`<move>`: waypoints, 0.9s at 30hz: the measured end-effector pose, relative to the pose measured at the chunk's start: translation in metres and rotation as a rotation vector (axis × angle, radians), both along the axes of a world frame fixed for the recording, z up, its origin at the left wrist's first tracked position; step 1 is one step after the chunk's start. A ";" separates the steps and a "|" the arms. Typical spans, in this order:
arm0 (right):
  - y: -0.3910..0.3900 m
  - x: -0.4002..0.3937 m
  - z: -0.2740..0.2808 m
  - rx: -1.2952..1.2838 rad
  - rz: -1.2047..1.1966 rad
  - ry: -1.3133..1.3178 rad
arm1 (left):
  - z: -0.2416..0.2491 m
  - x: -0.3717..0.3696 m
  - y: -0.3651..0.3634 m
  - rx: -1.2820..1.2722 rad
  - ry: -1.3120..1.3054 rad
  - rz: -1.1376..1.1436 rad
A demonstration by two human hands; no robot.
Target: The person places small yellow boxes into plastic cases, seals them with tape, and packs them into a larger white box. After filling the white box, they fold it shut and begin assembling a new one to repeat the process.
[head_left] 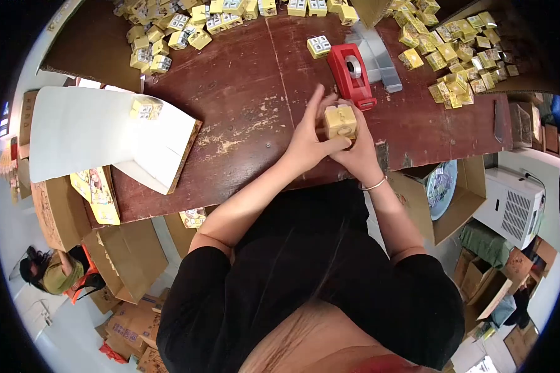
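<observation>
Between my two hands is a small yellow box (340,122), held just above the front part of the dark red table (242,118). My left hand (308,140) has its thumb along the near side of the box and its fingers around the left side. Around the right and underside is my right hand (362,146), with a bracelet at the wrist. A red tape dispenser (350,71) with a roll of tape stands right behind my hands. Next to it lies a clear plastic tray (379,59), and a yellow-white box (318,46) sits to its left.
Heaps of small yellow boxes lie at the back left (162,37) and back right (457,56). An open white box (149,140) stands at the left. Cardboard cartons (466,199) flank the table below its edge. Another person (56,271) is far off at the lower left.
</observation>
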State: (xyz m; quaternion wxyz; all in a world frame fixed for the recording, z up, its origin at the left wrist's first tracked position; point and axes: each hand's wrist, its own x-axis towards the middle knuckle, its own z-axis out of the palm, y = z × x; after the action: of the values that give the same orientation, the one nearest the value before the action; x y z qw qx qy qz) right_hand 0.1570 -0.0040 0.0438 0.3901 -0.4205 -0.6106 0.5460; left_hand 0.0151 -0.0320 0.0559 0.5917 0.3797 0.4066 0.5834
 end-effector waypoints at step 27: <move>0.057 0.064 -0.060 -0.119 -0.353 -0.156 | -0.056 0.002 0.045 0.347 0.615 -0.223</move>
State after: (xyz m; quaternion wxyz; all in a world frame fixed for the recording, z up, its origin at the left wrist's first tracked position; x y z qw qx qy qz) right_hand 0.2206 0.0527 -0.0162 0.4058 -0.5844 -0.5224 0.4700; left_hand 0.0171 0.0134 -0.0004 0.4288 0.6738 0.4166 0.4343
